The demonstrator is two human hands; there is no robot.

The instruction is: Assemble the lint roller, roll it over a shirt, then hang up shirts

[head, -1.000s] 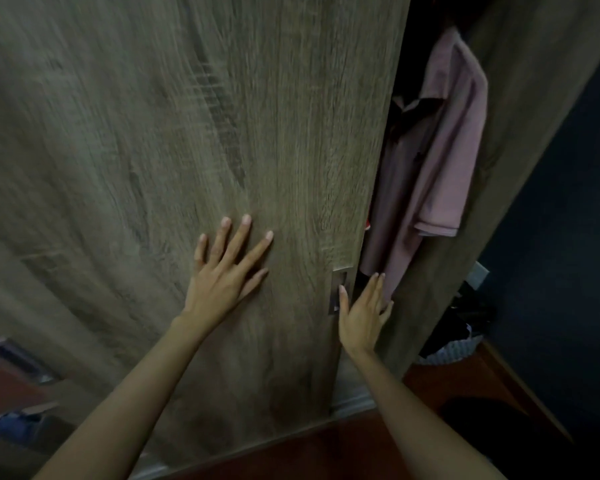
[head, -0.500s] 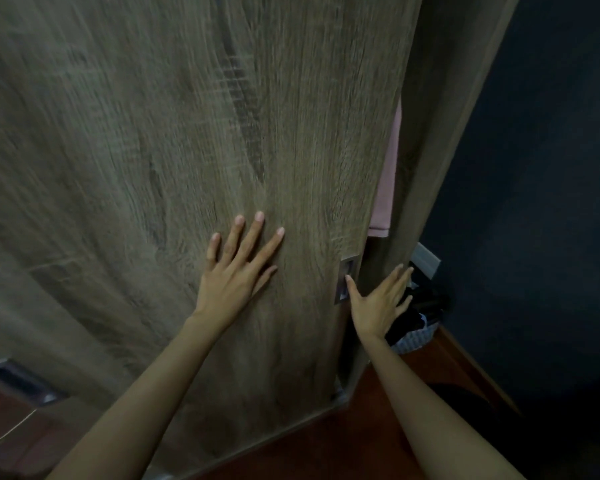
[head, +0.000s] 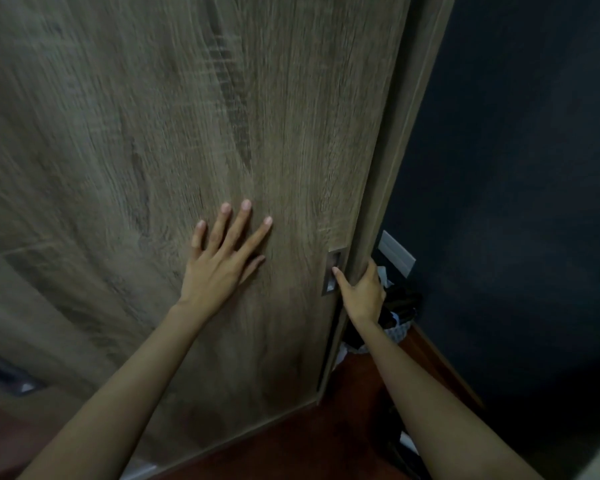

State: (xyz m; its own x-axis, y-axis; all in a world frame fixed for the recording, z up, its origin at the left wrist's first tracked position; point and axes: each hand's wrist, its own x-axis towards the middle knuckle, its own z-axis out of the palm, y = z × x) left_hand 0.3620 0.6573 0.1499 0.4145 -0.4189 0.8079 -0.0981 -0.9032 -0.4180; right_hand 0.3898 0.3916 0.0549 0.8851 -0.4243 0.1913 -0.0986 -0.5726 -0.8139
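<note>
A wood-grain sliding wardrobe door (head: 153, 150) fills most of the view and covers the wardrobe opening; no shirts show. My left hand (head: 222, 258) presses flat on the door panel with fingers spread. My right hand (head: 361, 292) grips the door's right edge, its thumb at the recessed metal handle (head: 333, 271) and its fingers wrapped behind the edge. The lint roller is out of view.
The wardrobe's side panel (head: 413, 116) stands right beside the door edge. A dark blue wall (head: 516, 168) rises on the right with a pale strip (head: 395, 252) on it. A basket of dark clothes (head: 400, 317) sits on the reddish floor (head: 343, 410) behind my right wrist.
The door has slid right and now hides the pink shirts seen earlier. My right hand moved from beside the handle onto the door edge. My left hand stayed flat on the panel.
</note>
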